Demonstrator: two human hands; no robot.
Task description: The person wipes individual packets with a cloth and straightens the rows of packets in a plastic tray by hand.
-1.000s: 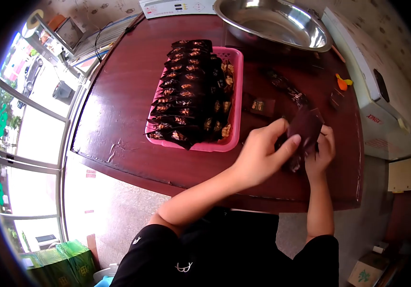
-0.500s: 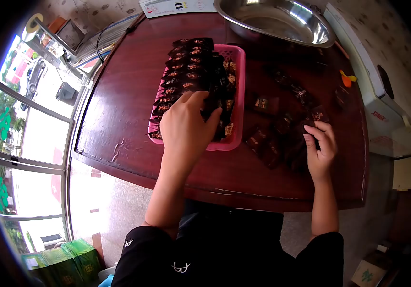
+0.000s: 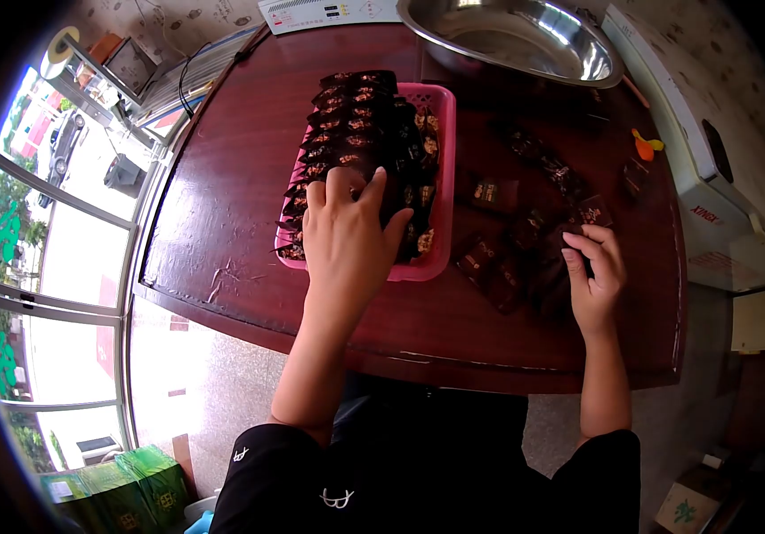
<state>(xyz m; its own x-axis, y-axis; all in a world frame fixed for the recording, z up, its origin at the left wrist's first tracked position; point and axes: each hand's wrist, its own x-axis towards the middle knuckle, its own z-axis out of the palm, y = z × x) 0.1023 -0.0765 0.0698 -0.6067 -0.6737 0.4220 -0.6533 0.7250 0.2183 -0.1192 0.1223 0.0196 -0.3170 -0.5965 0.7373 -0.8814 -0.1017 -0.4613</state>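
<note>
A pink plastic basket (image 3: 443,178) stands on the table, packed with overlapping rows of small dark snack packets (image 3: 356,125) that show brown, nut-like contents. My left hand (image 3: 347,222) lies over the near part of these rows, fingers apart and fingertips on the packets; what is under the palm is hidden. To the right, my right hand (image 3: 600,276) pinches the edge of a dark packet (image 3: 571,233) between thumb and fingers. Loose dark packets (image 3: 493,193) are scattered on the tabletop between the basket and my right hand.
A large steel basin (image 3: 525,44) sits at the back of the red-brown table (image 3: 222,178). Beside it are a white appliance (image 3: 329,12) with a button panel and a small orange-yellow object (image 3: 646,146). A white cabinet (image 3: 694,151) borders the right; green boxes (image 3: 124,489) stand on the floor.
My left hand's fingers have spread and straightened over the packets, the index finger lifting outward. My right hand stays almost where it was, still pinching the packet.
</note>
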